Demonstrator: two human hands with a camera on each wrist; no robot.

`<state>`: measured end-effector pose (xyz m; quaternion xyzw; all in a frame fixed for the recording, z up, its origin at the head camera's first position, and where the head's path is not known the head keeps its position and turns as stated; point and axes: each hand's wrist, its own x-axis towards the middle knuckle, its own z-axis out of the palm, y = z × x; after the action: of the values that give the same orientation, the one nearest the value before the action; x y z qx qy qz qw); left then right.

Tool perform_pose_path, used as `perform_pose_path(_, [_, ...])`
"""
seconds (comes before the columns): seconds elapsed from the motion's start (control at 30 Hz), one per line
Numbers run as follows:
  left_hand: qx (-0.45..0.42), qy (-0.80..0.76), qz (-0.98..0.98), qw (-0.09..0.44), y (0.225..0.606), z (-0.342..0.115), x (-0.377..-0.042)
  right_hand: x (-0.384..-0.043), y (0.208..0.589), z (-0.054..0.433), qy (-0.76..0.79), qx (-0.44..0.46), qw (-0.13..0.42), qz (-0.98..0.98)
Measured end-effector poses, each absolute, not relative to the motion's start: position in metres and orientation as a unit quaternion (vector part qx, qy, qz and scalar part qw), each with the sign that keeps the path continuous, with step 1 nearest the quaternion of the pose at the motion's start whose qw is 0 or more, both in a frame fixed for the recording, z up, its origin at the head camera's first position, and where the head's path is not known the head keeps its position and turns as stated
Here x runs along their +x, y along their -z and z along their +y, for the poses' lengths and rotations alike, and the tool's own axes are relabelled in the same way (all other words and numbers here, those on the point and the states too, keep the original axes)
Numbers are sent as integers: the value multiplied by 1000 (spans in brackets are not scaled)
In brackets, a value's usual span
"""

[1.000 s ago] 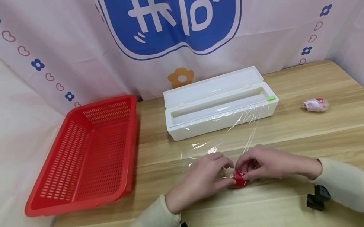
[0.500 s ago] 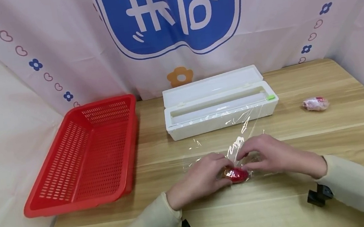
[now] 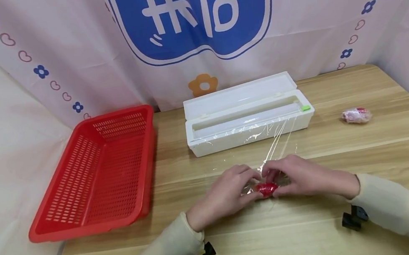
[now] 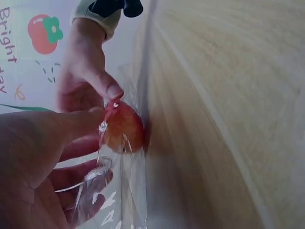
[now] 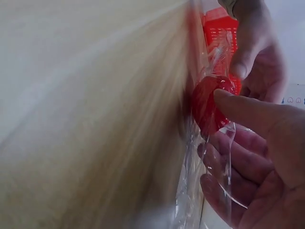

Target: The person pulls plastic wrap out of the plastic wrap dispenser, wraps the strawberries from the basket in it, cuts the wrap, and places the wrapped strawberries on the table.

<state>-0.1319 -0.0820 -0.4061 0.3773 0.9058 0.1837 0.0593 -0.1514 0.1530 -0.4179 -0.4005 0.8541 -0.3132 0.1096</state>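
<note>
The left hand (image 3: 228,190) and right hand (image 3: 304,176), half-curled, hold a red fruit (image 3: 266,189) between thumbs and fingers, in clear cling film (image 3: 273,148), at the wooden table (image 3: 278,239) (whether it touches is unclear). Beyond stand a red plastic basket (image 3: 145,184) and the open white film dispenser (image 3: 215,144).

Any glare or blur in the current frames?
Head: bright glare streaks on the clear film. Left wrist: right hand soft-edged, wood grain hazy. Right wrist: dim, tabletop grain smeared, dark shadow beside the red item.
</note>
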Motion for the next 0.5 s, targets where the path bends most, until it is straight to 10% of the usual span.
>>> perform_pose_path(0.2, [383, -184, 904, 52, 407, -78, -133, -156, 417, 156, 335, -407, 118, 842])
perform_pose_path(0.5, [372, -209, 902, 68, 408, -79, -140, -158, 407, 157, 266, -428, -13, 864])
